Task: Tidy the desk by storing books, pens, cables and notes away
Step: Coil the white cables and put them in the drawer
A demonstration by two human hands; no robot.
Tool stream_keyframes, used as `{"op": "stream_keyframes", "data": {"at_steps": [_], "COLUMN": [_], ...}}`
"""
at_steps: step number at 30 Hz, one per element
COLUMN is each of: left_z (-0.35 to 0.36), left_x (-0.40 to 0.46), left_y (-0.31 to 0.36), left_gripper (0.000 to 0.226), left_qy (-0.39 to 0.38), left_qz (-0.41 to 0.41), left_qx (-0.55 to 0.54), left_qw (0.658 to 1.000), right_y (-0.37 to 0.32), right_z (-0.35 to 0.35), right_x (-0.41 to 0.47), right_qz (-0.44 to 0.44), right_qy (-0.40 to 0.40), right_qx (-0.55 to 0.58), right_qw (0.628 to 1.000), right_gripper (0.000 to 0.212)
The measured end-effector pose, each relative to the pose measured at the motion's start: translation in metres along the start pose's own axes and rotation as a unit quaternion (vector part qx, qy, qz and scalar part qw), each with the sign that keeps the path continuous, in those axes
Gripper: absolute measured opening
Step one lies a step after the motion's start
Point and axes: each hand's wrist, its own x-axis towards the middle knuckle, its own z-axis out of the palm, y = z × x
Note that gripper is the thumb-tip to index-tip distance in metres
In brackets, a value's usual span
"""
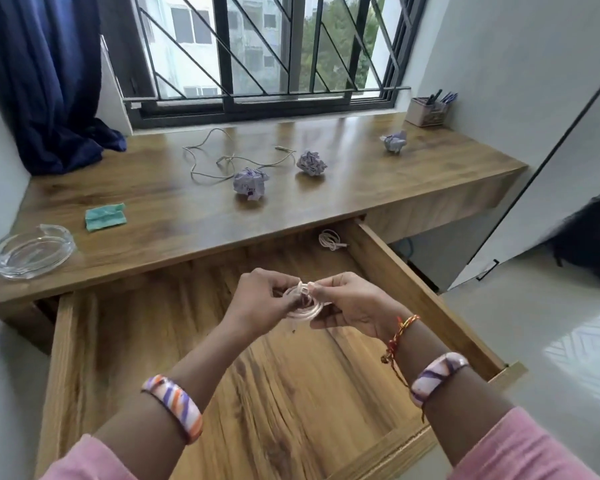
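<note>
Seen from the head camera, a person in pink sleeves stands over a pulled-out wooden drawer beneath a long wooden table set against a barred window. The left hand and the right hand meet above the drawer, both with fingers curled, pinching a small coil of pale pink cable between them; the fingertips come together at the top of the coil while its loops hang just below. A striped bangle sits on the left forearm, and a second bangle and a red-and-yellow thread band on the right.

At the far right corner of the drawer, partly under the table's edge, lies another coiled pink cable. On the table, a loose beige cable sprawls uncoiled near the window. Three crumpled paper balls lie across the surface: one touching the loose cable's near loop, a second just to its right, and a third well apart toward the far right. A pen holder with several pens upright in it stands in the right back corner by the wall. A folded teal cloth rests toward the left, and a clear glass ashtray sits at the table's left front edge. A dark blue curtain hangs at the left, its hem pooled on the table.
</note>
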Motion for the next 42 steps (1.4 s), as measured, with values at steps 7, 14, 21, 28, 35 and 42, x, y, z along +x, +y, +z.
{"op": "stream_keyframes", "data": {"at_steps": [7, 14, 21, 28, 35, 42], "left_z": [0.082, 0.13, 0.181, 0.214, 0.202, 0.182], "left_x": [0.061, 0.17, 0.256, 0.268, 0.248, 0.203], "left_y": [-0.019, -0.045, -0.052, -0.051, -0.059, -0.039], "left_gripper": [0.018, 0.044, 0.03, 0.031, 0.042, 0.03], "left_qy": [0.122, 0.218, 0.252, 0.113, 0.107, 0.126], "left_qz": [-0.128, -0.254, -0.304, -0.224, -0.174, -0.094], "left_qx": [0.026, 0.008, -0.003, 0.333, 0.329, 0.273], "left_qw": [0.984, 0.942, 0.919, 0.909, 0.922, 0.949], "right_y": [0.025, 0.042, 0.06, 0.081, 0.08, 0.062], "right_z": [-0.067, -0.135, -0.171, -0.176, -0.174, -0.168], "right_x": [0.027, 0.062, 0.091, 0.1, 0.11, 0.119], "right_qz": [0.015, -0.077, -0.103, -0.12, -0.057, -0.018], "right_qy": [0.135, 0.166, 0.104, 0.03, -0.005, -0.022], "right_qx": [-0.037, -0.102, -0.112, -0.162, -0.067, -0.016], "right_qw": [0.99, 0.978, 0.983, 0.979, 0.996, 0.999], "right_gripper": [0.026, 0.02, 0.022, 0.017, 0.019, 0.017]}}
